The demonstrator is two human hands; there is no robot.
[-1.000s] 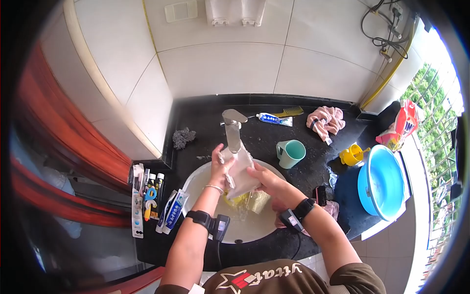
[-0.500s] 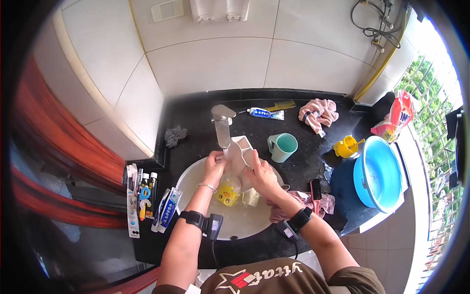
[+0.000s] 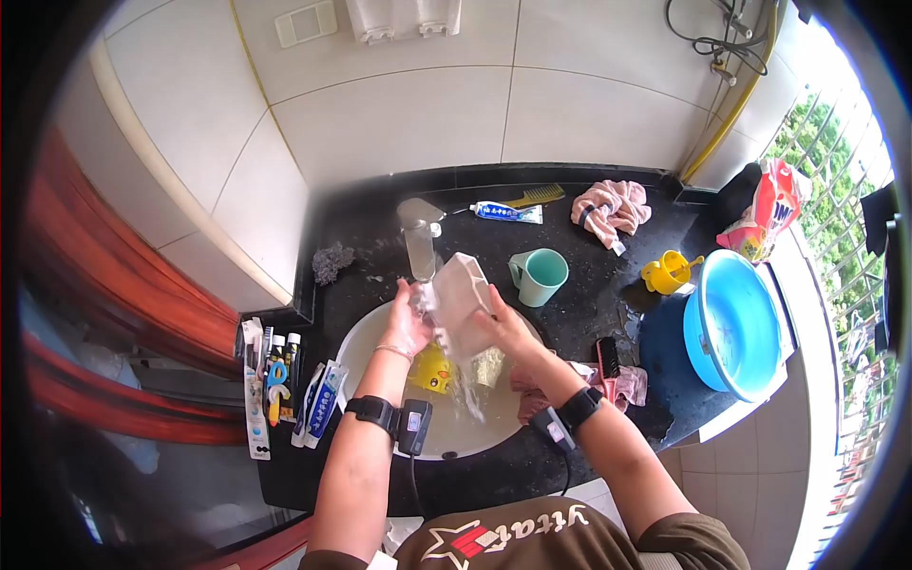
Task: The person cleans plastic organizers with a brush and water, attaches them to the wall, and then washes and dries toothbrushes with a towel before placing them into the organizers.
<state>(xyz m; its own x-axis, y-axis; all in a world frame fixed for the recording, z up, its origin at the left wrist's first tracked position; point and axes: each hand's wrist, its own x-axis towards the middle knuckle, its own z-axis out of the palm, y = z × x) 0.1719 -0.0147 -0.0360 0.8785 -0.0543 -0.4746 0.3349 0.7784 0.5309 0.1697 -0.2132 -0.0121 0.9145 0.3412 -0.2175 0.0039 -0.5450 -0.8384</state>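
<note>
A pale, box-like holder with compartments (image 3: 463, 306) is tilted over the white sink (image 3: 465, 446). My right hand (image 3: 507, 330) grips its right side, fingers wrapped on the edge. On the left, my left hand (image 3: 408, 321) is under the running faucet (image 3: 419, 245), its fingers apart and wet beside the holder; whether it touches the holder is hard to tell. Water runs off the holder into the basin. A yellow item with a printed face (image 3: 433, 369) lies in the sink, next to a pale translucent piece (image 3: 488, 368).
Behind the sink stand a green mug (image 3: 542, 277), toothpaste (image 3: 507, 212) and a yellow comb (image 3: 541, 195). To the right are a pink cloth (image 3: 611, 211), yellow cup (image 3: 670, 273), blue basin (image 3: 736, 326) and red brush (image 3: 608, 366). Toothbrush packs (image 3: 255, 389) lie left.
The holder has turned, showing its flat side, and water now splashes off it. My left hand has opened out from its pinch. The view has shifted slightly.
</note>
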